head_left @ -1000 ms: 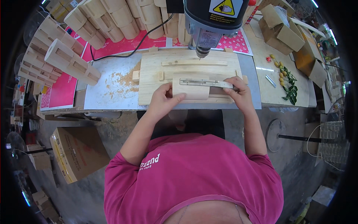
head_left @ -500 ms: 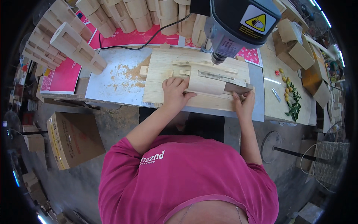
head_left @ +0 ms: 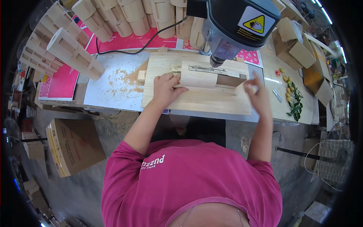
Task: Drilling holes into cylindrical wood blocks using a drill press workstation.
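A pale wooden cylinder (head_left: 198,80) with a long cut-out lies sideways in a wooden jig on a flat board (head_left: 196,103). A narrow slotted metal strip (head_left: 211,70) runs along its top, and a darker recessed face shows toward its right end. My left hand (head_left: 165,89) is closed on the cylinder's left end, thumb along the near side. Just off the right end, my right hand (head_left: 258,94) is smeared by motion, so its fingers and anything in them are unclear. Above the cylinder hangs the chuck (head_left: 217,61) of a drill press (head_left: 230,32).
Several slotted wooden cylinders (head_left: 73,53) stand at the back and left on pink sheets. Sawdust (head_left: 128,77) covers part of a white sheet. A black cable (head_left: 145,44) crosses behind. At right lie a leafy fruit sprig (head_left: 297,104), a small metal piece (head_left: 277,95) and cardboard boxes (head_left: 295,47).
My right hand has come away from the jig's right end and moved slightly right. My left hand keeps its hold on the cylinder. The whole view has shifted a little.
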`<action>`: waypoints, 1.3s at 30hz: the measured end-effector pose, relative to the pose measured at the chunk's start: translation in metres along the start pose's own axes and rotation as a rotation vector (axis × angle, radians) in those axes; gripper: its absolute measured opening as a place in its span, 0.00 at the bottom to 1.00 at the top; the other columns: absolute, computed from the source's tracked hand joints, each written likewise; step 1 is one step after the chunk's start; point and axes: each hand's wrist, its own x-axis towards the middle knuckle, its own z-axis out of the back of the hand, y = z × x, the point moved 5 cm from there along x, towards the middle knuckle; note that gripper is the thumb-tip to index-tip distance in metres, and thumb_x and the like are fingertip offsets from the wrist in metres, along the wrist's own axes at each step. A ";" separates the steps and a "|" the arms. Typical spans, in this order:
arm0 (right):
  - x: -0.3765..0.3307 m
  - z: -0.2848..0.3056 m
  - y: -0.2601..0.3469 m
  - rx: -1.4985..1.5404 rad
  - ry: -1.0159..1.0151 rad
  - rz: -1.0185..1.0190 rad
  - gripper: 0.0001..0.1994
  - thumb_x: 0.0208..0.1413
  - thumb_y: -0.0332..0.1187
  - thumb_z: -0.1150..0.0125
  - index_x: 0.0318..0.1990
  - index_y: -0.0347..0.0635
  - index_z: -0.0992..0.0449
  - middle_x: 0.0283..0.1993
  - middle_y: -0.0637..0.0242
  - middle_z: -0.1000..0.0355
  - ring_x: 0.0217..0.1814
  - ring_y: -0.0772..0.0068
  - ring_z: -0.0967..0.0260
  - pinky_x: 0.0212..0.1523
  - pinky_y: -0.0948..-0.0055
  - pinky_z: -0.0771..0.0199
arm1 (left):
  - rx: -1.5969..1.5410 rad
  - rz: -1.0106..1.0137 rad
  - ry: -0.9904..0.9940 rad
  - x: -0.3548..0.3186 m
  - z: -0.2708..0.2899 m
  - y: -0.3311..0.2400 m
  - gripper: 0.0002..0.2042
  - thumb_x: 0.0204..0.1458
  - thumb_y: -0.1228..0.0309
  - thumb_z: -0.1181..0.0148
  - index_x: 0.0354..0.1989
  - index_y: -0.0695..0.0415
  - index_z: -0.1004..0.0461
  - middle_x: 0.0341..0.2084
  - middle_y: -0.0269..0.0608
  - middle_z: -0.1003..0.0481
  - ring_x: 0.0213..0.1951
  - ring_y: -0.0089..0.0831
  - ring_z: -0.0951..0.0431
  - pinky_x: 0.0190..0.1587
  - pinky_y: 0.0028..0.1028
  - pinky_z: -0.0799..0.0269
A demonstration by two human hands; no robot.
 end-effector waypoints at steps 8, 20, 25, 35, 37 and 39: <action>0.115 0.114 0.097 0.266 -0.495 0.439 0.16 0.59 0.39 0.50 0.48 0.40 0.29 0.38 0.71 0.30 0.38 0.77 0.34 0.42 0.79 0.36 | 0.009 -0.047 0.045 0.002 0.000 -0.003 0.25 0.31 0.58 0.32 0.42 0.52 0.26 0.21 0.31 0.33 0.29 0.31 0.31 0.34 0.31 0.44; -0.005 0.055 0.121 0.208 -0.582 0.415 0.07 0.55 0.27 0.49 0.29 0.32 0.28 0.17 0.67 0.36 0.18 0.80 0.40 0.22 0.79 0.41 | -0.001 -0.065 0.018 0.001 0.000 -0.003 0.25 0.31 0.59 0.32 0.42 0.53 0.27 0.20 0.31 0.34 0.26 0.30 0.32 0.34 0.31 0.45; -0.021 0.006 0.074 0.430 -0.494 0.385 0.07 0.55 0.25 0.51 0.29 0.31 0.28 0.19 0.65 0.36 0.20 0.79 0.40 0.23 0.80 0.40 | -0.029 -0.019 0.021 0.004 0.002 -0.006 0.17 0.32 0.61 0.32 0.34 0.50 0.24 0.19 0.32 0.35 0.26 0.32 0.33 0.34 0.30 0.44; -0.013 -0.009 0.060 0.372 -0.524 0.651 0.07 0.54 0.23 0.52 0.30 0.31 0.27 0.19 0.63 0.36 0.20 0.75 0.39 0.22 0.77 0.41 | -0.010 -0.053 0.020 0.000 -0.002 0.000 0.25 0.32 0.59 0.32 0.43 0.51 0.27 0.20 0.31 0.35 0.26 0.30 0.33 0.33 0.31 0.46; -0.010 0.016 0.076 0.309 -0.549 0.638 0.07 0.53 0.24 0.51 0.26 0.32 0.28 0.16 0.63 0.38 0.17 0.75 0.41 0.20 0.76 0.43 | -0.006 -0.057 0.024 0.000 -0.002 -0.002 0.25 0.32 0.59 0.32 0.42 0.52 0.26 0.20 0.31 0.35 0.26 0.30 0.33 0.34 0.31 0.46; 0.006 0.055 0.109 0.274 -0.557 0.534 0.08 0.52 0.27 0.48 0.23 0.34 0.30 0.15 0.64 0.39 0.15 0.76 0.43 0.19 0.76 0.44 | -0.001 -0.056 0.020 -0.001 -0.003 -0.003 0.25 0.32 0.59 0.32 0.42 0.52 0.26 0.21 0.32 0.35 0.27 0.30 0.33 0.34 0.32 0.46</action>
